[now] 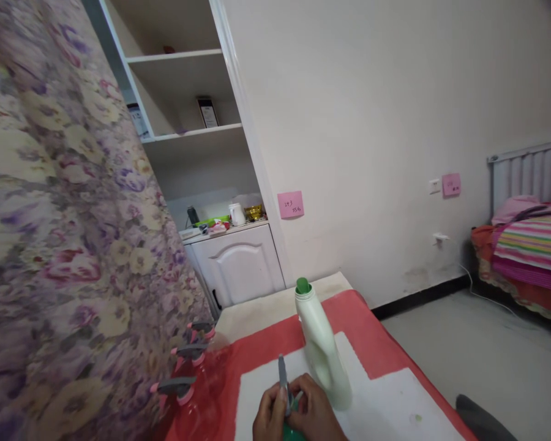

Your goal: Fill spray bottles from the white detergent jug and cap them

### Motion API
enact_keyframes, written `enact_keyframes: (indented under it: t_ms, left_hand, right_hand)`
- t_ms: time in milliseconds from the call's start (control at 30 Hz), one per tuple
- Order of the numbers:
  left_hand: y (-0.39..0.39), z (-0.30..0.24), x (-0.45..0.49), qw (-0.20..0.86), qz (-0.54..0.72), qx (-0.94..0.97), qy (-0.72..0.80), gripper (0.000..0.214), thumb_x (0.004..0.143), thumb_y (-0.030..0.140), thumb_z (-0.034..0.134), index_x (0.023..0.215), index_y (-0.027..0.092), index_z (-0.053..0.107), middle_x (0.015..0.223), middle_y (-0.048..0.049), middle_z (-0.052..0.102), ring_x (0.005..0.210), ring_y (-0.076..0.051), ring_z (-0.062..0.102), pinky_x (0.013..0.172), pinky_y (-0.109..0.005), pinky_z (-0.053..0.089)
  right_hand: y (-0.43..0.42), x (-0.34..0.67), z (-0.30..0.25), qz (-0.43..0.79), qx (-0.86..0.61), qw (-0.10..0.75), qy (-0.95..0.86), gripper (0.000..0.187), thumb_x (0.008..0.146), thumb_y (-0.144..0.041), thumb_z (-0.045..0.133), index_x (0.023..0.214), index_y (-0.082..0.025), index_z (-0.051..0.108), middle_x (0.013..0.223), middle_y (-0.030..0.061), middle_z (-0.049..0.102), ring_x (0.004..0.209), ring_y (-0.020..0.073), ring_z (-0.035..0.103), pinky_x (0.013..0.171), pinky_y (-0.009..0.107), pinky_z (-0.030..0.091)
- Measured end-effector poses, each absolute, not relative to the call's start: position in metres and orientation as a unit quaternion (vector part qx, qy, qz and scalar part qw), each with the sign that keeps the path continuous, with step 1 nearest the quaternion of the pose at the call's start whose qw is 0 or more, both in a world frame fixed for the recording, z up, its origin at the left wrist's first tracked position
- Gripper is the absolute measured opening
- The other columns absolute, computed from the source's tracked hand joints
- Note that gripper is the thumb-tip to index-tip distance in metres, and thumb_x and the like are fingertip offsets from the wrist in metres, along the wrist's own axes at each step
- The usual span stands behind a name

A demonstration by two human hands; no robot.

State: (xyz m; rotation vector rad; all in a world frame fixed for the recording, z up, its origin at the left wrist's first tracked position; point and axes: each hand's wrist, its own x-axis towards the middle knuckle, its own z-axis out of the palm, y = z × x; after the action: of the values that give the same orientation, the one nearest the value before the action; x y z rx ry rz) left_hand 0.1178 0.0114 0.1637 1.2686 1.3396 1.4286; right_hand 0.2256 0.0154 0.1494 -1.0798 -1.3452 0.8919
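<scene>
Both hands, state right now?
Left hand: closed, holding the gray spray head.
Right hand: fingers curled at its base; exact grip hidden, can't tell.

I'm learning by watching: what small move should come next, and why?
Perhaps turn the grey spray head atop the green bottle: the left hand pinches it, the right hand curls in at its base, and whether it's seated is hidden.

Left of the fingers hangs a flowered curtain. Ahead, slightly left, stands a white cabinet below open shelves; beyond, a pale wall. Rightward are grey floor and, farther off, a bed.
</scene>
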Motion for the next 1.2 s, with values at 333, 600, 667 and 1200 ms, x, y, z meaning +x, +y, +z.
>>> enact_keyframes:
  t_ms: [333,600,667,1200]
  left_hand:
    - [0.0,0.176,0.12,0.43,0.556,0.503,0.503,0.05,0.072,0.063,0.066,0.091,0.017,0.071,0.093,-0.0077,0.076,0.095,-0.029,0.069,0.082,-0.035,0.054]
    - [-0.001,0.172,0.12,0.391,0.554,0.517,0.523,0.054,0.07,0.065,0.067,0.093,0.017,0.07,0.094,-0.0088,0.076,0.096,-0.03,0.068,0.087,-0.036,0.051]
    - [0.001,0.17,0.12,0.391,0.554,0.52,0.52,0.054,0.071,0.065,0.066,0.094,0.017,0.07,0.096,-0.0094,0.075,0.097,-0.03,0.067,0.088,-0.036,0.051]
    - [0.001,0.166,0.116,0.39,0.556,0.502,0.535,0.058,0.07,0.067,0.066,0.101,0.017,0.068,0.104,-0.0092,0.075,0.107,-0.032,0.065,0.092,-0.037,0.05]
  right_hand:
    - [0.015,0.239,0.151,0.433,-0.375,0.554,-0.604,0.017,0.065,-0.019,0.069,0.082,-0.019,0.071,0.076,-0.0043,0.049,0.064,0.0121,0.048,0.06,0.023,0.037]
    - [0.009,0.225,0.149,0.384,-0.464,0.579,-0.55,0.011,0.067,-0.018,0.067,0.073,-0.019,0.059,0.074,-0.0043,0.049,0.06,0.012,0.043,0.057,0.024,0.033]
    - [0.007,0.227,0.151,0.391,-0.442,0.574,-0.568,0.01,0.07,-0.021,0.067,0.079,-0.019,0.062,0.078,-0.0028,0.052,0.062,0.0129,0.045,0.059,0.025,0.035]
    - [0.008,0.23,0.154,0.403,-0.403,0.578,-0.584,0.008,0.073,-0.021,0.068,0.08,-0.019,0.066,0.08,-0.0025,0.052,0.064,0.0125,0.049,0.059,0.023,0.036]
